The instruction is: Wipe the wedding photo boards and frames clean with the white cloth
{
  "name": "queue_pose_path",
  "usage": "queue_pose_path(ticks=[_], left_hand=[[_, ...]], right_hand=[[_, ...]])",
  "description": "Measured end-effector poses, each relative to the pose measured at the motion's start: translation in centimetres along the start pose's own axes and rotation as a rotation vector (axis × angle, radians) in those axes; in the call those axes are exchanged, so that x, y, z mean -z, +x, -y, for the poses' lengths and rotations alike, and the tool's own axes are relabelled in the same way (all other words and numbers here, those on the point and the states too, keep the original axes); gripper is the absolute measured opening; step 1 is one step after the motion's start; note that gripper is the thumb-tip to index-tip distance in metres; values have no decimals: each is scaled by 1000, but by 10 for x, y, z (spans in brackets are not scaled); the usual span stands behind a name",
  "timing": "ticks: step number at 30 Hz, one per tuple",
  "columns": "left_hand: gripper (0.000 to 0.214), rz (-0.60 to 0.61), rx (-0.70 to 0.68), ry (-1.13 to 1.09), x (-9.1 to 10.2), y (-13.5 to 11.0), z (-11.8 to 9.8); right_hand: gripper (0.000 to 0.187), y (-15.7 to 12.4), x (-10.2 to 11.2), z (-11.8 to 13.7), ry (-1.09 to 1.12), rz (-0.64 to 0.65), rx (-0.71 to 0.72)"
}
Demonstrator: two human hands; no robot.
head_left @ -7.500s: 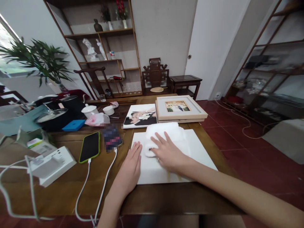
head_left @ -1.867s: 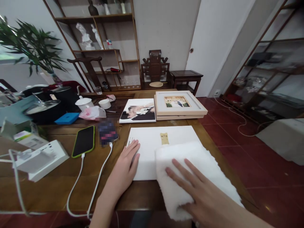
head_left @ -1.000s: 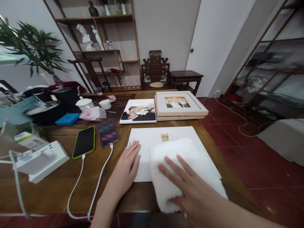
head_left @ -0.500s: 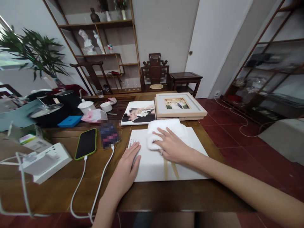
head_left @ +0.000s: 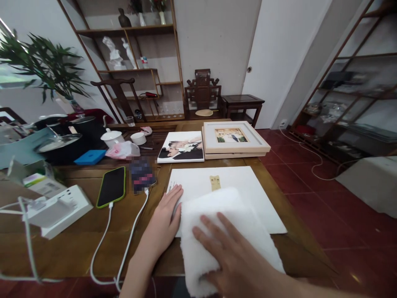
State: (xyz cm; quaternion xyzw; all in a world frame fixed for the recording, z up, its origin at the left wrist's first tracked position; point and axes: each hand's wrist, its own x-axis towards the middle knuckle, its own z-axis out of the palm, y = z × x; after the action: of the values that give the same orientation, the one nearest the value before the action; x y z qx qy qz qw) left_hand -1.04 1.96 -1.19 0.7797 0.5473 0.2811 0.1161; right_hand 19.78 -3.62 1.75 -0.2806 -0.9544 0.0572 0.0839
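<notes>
A flat white panel [head_left: 263, 211] lies on the wooden table in front of me. On its left edge my left hand [head_left: 166, 219] rests flat, fingers stretched out. My right hand [head_left: 228, 244] holds a fluffy white towel [head_left: 207, 207], with spread fingers on top and the thumb tucked into a fold at the bottom. The towel covers the panel's near part and hangs past its front edge. Above the towel, a tan stand or hanger piece [head_left: 215, 182] shows on the panel; its lower part is hidden.
Behind the panel lie a photo print [head_left: 186, 155] and a stacked wooden picture frame [head_left: 211, 151]. To the left are a green-edged phone [head_left: 112, 187] on a cable, a blurred dark item [head_left: 142, 174], a white power strip [head_left: 66, 211], a blue box [head_left: 89, 157] and pots [head_left: 58, 142].
My right hand has drawn the towel from the panel's far part toward me, over its near edge, uncovering the upper tan piece. The left hand stays almost in place.
</notes>
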Motion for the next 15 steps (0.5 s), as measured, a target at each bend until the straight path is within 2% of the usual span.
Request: queue_pose_path(ticks=[4, 10, 13, 15], left_hand=[[45, 3, 11, 2, 0, 0, -1], [45, -5, 15, -5, -1, -1, 0], [46, -5, 16, -7, -1, -1, 1], [46, -9, 19, -8, -1, -1, 1]], right_hand=[[29, 16, 14, -27, 24, 30, -19], [39, 70, 18, -81, -110, -6, -159], [39, 86, 18, -91, -129, -20, -155], [38, 86, 19, -88, -130, -17, -141]])
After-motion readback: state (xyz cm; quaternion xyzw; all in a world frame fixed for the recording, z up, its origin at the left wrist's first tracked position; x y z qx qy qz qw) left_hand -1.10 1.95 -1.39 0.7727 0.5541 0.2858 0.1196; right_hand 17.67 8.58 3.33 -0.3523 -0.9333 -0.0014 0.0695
